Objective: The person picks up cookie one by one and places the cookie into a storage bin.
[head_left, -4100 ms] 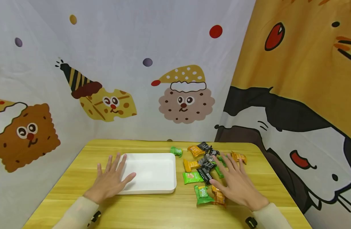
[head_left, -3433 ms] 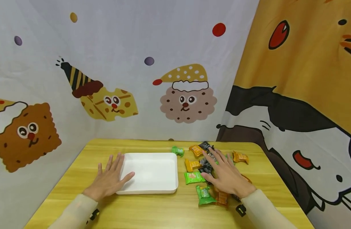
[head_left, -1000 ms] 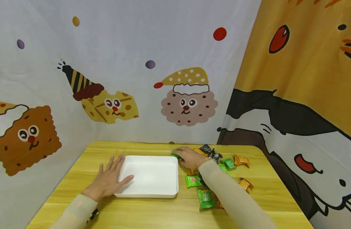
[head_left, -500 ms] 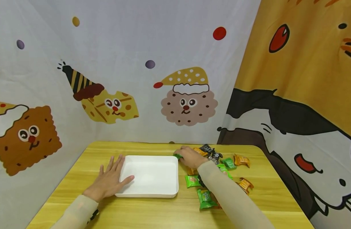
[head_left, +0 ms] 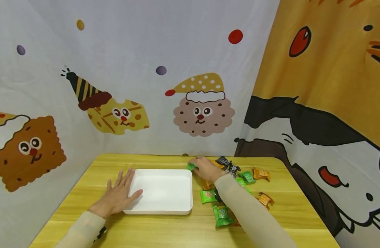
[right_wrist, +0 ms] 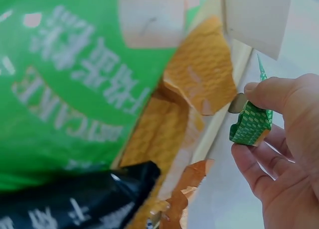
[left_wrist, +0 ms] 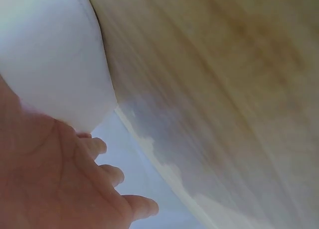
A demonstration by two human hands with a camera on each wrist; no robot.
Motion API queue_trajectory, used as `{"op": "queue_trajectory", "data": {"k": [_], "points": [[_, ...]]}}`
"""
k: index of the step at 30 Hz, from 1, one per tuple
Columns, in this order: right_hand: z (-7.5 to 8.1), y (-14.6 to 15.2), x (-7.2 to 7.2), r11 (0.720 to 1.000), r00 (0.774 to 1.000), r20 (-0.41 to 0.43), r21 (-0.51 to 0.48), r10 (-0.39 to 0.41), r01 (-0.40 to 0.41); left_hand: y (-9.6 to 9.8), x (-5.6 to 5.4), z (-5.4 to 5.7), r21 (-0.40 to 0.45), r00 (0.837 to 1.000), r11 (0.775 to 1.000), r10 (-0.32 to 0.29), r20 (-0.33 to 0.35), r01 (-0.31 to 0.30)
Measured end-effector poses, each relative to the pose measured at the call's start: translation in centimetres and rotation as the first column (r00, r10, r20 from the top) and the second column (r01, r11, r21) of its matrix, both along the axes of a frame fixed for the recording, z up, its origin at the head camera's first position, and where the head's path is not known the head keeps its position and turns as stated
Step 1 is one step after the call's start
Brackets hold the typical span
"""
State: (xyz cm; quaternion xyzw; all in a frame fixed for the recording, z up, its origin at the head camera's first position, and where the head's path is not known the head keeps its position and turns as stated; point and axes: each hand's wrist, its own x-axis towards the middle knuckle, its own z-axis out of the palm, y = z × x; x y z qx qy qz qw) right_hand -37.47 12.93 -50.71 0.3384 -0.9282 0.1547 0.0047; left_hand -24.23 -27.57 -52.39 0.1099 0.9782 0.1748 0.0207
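Observation:
A white rectangular tray [head_left: 165, 191] lies on the table. My left hand [head_left: 115, 196] rests with spread fingers along its left side, the thumb over the rim; in the left wrist view, the palm [left_wrist: 55, 174] is against the tray's white wall [left_wrist: 55, 55]. Beyond the tray's far right corner, my right hand [head_left: 207, 168] pinches a small green-wrapped snack [head_left: 191, 166]. The right wrist view shows that green packet [right_wrist: 254, 123] between thumb and fingertips. My right hand and forearm hide part of the wrapped snacks beneath them.
Right of the tray lie several wrapped snacks: green packets [head_left: 222, 216] [head_left: 208, 196], black ones [head_left: 224, 161] and orange ones [head_left: 262, 174] [head_left: 265, 200]. The wooden table [head_left: 156, 232] ends at a printed cloth [head_left: 128, 69] behind.
My right hand has gone from above the snack pile to its far left and taken hold of the green-wrapped snack, now slightly raised. The left hand stays at the tray.

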Motion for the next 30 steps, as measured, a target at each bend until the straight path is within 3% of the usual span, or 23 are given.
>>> {"op": "queue_trajectory", "data": {"k": [11, 30], "points": [[1.3, -0.4, 0.6, 0.999, 1.000, -0.019, -0.048, 0.007, -0.007, -0.9, 0.4, -0.3, 0.007, 1.000, 1.000, 0.005, -0.016, -0.005], [4.1, -5.0, 2.9, 0.995, 0.993, -0.074, 0.014, 0.096, -0.095, -1.1, 0.0, -0.2, 0.014, 1.000, 1.000, 0.004, 0.025, -0.004]]}}
